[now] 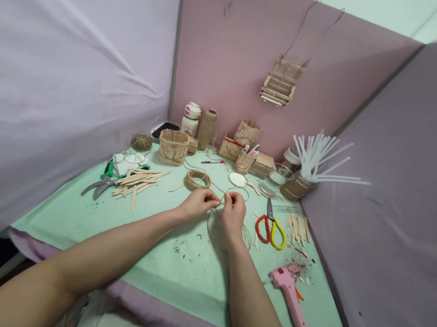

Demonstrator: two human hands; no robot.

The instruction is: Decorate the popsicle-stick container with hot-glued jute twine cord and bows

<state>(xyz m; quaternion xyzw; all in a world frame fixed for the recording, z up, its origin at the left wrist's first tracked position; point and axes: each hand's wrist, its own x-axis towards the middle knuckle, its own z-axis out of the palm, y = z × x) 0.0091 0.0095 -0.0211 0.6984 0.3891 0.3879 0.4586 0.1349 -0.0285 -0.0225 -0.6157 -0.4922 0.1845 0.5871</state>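
My left hand (pixel 199 204) and my right hand (pixel 234 211) meet above the middle of the table, fingertips pinched close together. Between them runs a thin length of twine (pixel 213 224), and both hands grip it. Loops of the same twine hang and lie around my right hand. Just behind my left hand rests a coiled ring of twine (pixel 197 180). To the right of my right hand lie scissors (pixel 270 230) with one red and one yellow handle. A white oval piece (pixel 237 179) lies beyond my fingers.
Pruning shears (pixel 101 187) and wooden sticks (pixel 139 180) lie at left. A pink glue gun (pixel 291 296) with a cord is at front right. Woven-look boxes (pixel 173 147), a clear bowl (pixel 277 180) and glue sticks (pixel 317 155) stand behind. A small wooden rack (pixel 282 81) hangs above.
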